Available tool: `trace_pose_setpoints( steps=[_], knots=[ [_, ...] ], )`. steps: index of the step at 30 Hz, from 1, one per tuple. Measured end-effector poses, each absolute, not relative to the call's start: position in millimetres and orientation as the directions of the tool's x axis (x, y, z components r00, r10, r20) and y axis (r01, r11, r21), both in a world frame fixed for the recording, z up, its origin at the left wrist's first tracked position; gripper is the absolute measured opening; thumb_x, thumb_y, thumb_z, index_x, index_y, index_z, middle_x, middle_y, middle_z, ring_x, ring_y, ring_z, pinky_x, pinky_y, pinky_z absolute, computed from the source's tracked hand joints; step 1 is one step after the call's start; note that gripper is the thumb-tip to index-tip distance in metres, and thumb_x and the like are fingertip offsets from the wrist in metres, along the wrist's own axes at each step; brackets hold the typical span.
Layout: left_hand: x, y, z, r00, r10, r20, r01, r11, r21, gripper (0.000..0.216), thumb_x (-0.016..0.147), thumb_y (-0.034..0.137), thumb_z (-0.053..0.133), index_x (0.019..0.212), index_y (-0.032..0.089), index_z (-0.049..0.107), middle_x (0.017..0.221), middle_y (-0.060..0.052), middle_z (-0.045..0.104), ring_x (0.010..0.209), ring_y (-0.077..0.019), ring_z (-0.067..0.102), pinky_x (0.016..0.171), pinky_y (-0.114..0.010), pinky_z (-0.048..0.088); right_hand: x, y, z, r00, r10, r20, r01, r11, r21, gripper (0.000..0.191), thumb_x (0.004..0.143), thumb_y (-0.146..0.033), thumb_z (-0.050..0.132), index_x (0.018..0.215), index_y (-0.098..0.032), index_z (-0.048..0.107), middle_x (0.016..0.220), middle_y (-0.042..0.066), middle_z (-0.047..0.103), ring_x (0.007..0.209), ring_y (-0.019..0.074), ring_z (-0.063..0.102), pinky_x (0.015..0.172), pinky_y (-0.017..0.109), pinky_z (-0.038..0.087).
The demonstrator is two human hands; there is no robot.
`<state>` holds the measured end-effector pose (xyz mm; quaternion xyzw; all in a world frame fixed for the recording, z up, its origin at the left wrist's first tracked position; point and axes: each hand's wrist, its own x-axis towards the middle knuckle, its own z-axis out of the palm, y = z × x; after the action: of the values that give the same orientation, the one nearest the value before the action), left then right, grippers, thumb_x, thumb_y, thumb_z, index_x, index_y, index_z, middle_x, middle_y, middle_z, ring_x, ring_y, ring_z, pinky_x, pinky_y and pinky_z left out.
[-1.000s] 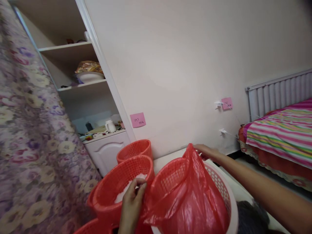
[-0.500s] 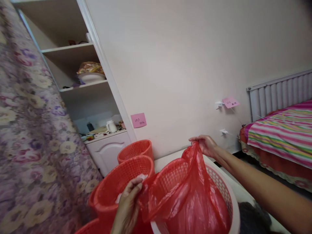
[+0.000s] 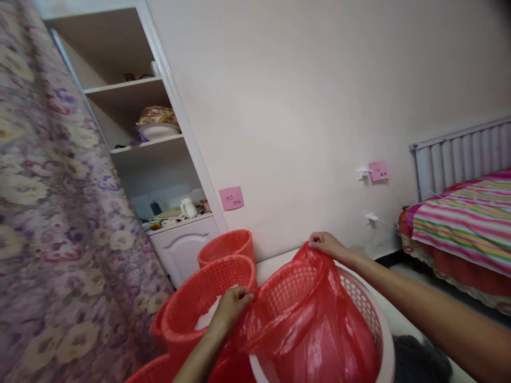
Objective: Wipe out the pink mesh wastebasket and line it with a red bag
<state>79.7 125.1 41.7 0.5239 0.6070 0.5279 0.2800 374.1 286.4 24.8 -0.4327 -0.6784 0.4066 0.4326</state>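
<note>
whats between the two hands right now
In the head view, the red plastic bag stretches between left hand and right hand, over the white basket.

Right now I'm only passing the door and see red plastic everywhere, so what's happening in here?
A person is holding a red plastic bag open over a white-rimmed basket. The left hand pinches the bag's near-left edge, and the right hand grips its far edge by the wall. Beside them stand red mesh baskets, the nearest with something white inside. A striped bed sits to the right.
</note>
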Motion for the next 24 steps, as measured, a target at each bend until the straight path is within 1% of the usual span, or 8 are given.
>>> trace_pose_setpoints(
  steps=[7, 13, 15, 16, 17, 19, 21, 24],
  knots=[
    [64.3, 121.2, 47.8, -0.434, 0.845, 0.313, 0.28, -0.204, 0.938, 0.03, 0.067, 0.047, 0.07, 0.075, 0.021, 0.06, 0.055, 0.009, 0.047, 0.047, -0.0083, 0.034, 0.047, -0.022, 0.026, 388.5, 289.7, 25.3, -0.097, 0.967, 0.236, -0.233, 0.208, -0.95, 0.024, 0.093, -0.039, 0.056, 0.086, -0.016, 0.06, 0.07, -0.005, 0.058, 0.055, 0.0083, 0.052, 0.054, 0.025, 0.047],
    [55.3, 78.2, 60.8, -0.411, 0.876, 0.252, 0.178, -0.194, 0.965, 0.059, 0.057, 0.055, 0.081, 0.102, 0.02, 0.063, 0.07, 0.004, 0.065, 0.043, -0.0048, 0.038, 0.042, -0.018, 0.027, 445.7, 266.5, 31.5, -0.188, 0.932, 0.309, -0.457, 0.196, -0.868, 0.015, 0.077, -0.028, 0.068, 0.091, -0.025, 0.065, 0.102, -0.001, 0.073, 0.087, 0.0138, 0.067, 0.082, 0.029, 0.053],
    [49.7, 59.3, 60.4, -0.277, 0.925, 0.259, 0.182, -0.214, 0.96, 0.079, 0.054, 0.06, 0.082, 0.122, 0.027, 0.061, 0.103, -0.006, 0.073, 0.064, -0.0142, 0.062, 0.055, -0.023, 0.047, 468.2, 255.5, 30.0, -0.243, 0.918, 0.314, -0.444, 0.183, -0.877, 0.024, 0.08, -0.037, 0.067, 0.102, -0.027, 0.068, 0.115, 0.003, 0.071, 0.099, 0.0177, 0.066, 0.083, 0.03, 0.053],
    [48.1, 50.9, 59.8, -0.208, 0.94, 0.269, 0.219, -0.224, 0.95, 0.091, 0.049, 0.062, 0.083, 0.13, 0.032, 0.057, 0.123, -0.009, 0.069, 0.088, -0.0235, 0.068, 0.072, -0.031, 0.055, 477.3, 250.3, 28.4, -0.281, 0.91, 0.305, -0.414, 0.172, -0.894, 0.034, 0.08, -0.041, 0.067, 0.111, -0.027, 0.068, 0.121, 0.006, 0.07, 0.104, 0.0208, 0.065, 0.083, 0.031, 0.053],
    [48.5, 43.8, 59.2, -0.152, 0.948, 0.279, 0.29, -0.227, 0.93, 0.099, 0.044, 0.062, 0.085, 0.135, 0.037, 0.054, 0.138, -0.009, 0.061, 0.114, -0.0321, 0.062, 0.093, -0.041, 0.052, 483.8, 245.6, 26.5, -0.324, 0.895, 0.307, -0.351, 0.188, -0.917, 0.045, 0.08, -0.044, 0.068, 0.121, -0.027, 0.064, 0.128, 0.008, 0.066, 0.108, 0.0237, 0.064, 0.083, 0.034, 0.053],
    [58.0, 35.6, 59.9, -0.077, 0.965, 0.251, 0.509, -0.178, 0.842, 0.098, 0.046, 0.057, 0.087, 0.136, 0.044, 0.051, 0.157, -0.003, 0.041, 0.146, -0.0365, 0.031, 0.117, -0.052, 0.028, 487.2, 237.8, 23.4, -0.41, 0.845, 0.342, -0.164, 0.301, -0.939, 0.066, 0.074, -0.043, 0.074, 0.135, -0.029, 0.055, 0.139, 0.01, 0.059, 0.114, 0.0279, 0.062, 0.087, 0.038, 0.052],
    [79.7, 36.1, 62.9, -0.032, 0.979, 0.203, 0.73, -0.116, 0.674, 0.081, 0.055, 0.052, 0.084, 0.131, 0.041, 0.057, 0.162, -0.002, 0.03, 0.151, -0.0357, 0.015, 0.121, -0.056, 0.016, 477.8, 231.9, 22.5, -0.472, 0.788, 0.396, 0.014, 0.455, -0.89, 0.074, 0.064, -0.036, 0.082, 0.133, -0.031, 0.057, 0.14, 0.007, 0.058, 0.118, 0.0296, 0.058, 0.097, 0.041, 0.047],
    [119.7, 47.8, 67.9, 0.064, 0.97, 0.234, 0.896, -0.159, 0.414, 0.068, 0.05, 0.05, 0.086, 0.113, 0.03, 0.073, 0.156, -0.015, 0.04, 0.143, -0.0476, 0.031, 0.115, -0.059, 0.027, 452.4, 226.1, 24.9, -0.488, 0.754, 0.44, 0.104, 0.55, -0.829, 0.046, 0.053, -0.018, 0.086, 0.097, -0.028, 0.077, 0.115, 0.003, 0.071, 0.109, 0.0282, 0.059, 0.1, 0.037, 0.042]
  ],
)
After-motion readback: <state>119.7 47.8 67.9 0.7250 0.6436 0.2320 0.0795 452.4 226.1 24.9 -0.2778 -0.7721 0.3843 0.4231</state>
